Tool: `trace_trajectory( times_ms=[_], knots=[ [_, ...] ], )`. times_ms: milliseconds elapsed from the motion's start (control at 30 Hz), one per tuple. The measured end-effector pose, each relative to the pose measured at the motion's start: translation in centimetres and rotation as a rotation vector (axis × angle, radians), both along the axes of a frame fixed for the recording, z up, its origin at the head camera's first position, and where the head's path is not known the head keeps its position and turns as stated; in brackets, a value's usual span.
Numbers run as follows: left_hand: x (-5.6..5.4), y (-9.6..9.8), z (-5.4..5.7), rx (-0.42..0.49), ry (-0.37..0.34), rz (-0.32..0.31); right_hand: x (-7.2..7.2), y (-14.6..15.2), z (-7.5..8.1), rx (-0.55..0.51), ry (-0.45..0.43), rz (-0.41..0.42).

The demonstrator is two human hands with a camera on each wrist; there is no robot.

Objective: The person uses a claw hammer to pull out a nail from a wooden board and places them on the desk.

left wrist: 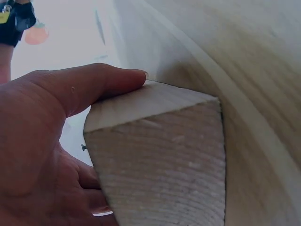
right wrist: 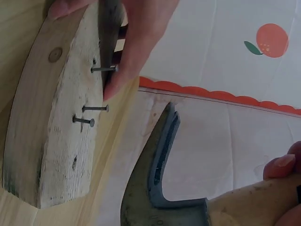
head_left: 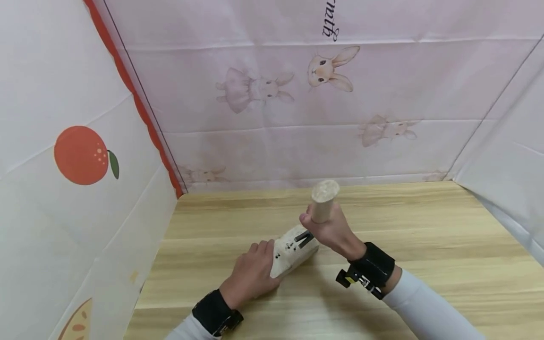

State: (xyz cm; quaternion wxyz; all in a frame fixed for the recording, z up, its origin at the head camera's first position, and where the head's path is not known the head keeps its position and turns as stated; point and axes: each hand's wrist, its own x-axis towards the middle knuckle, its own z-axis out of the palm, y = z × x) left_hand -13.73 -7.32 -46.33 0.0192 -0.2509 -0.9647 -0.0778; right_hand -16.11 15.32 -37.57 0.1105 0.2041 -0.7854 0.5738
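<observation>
A claw hammer (right wrist: 141, 188) is in my right hand (head_left: 335, 231), which grips its wooden handle (head_left: 325, 196). The handle's end points up toward the head camera, and the metal claw overlaps the far end of a wooden block (head_left: 293, 264) there. From the right wrist, the forked claw shows beside the block, a gap away from the nails. Three nails (right wrist: 95, 108) stick out of the block's pale, rough face. My left hand (head_left: 250, 271) holds the block's near end, thumb along one side and fingers on the other. The left wrist view shows the block's square cut end (left wrist: 164, 160).
The block lies on a wood-grain tabletop (head_left: 221, 215). A pink sheet with printed rabbits (head_left: 297, 146) hangs along the back edge. White sheets stand at both sides, the left one with a printed orange (head_left: 80, 155). Both wrists wear black camera straps.
</observation>
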Motion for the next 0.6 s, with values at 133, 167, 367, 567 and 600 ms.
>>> trace_trajectory(
  times_ms=[133,167,367,567,600],
  knots=[
    [0.2,0.5,0.2,-0.022,-0.003,-0.017,-0.5,-0.2,-0.4,0.133,0.075,-0.005],
    [0.3,0.6,0.3,-0.036,-0.004,-0.024,-0.7,-0.2,-0.6,0.162,0.103,0.005],
    [0.6,1.2,0.3,-0.089,0.049,-0.069,-1.6,-0.3,-1.4,0.304,0.318,0.075],
    [0.7,1.1,0.0,-0.049,0.114,-0.086,-1.9,-0.4,-1.9,0.375,0.356,0.137],
    [0.8,1.1,-0.1,-0.043,0.123,-0.089,-1.8,-0.4,-2.0,0.38,0.35,0.144]
  ],
)
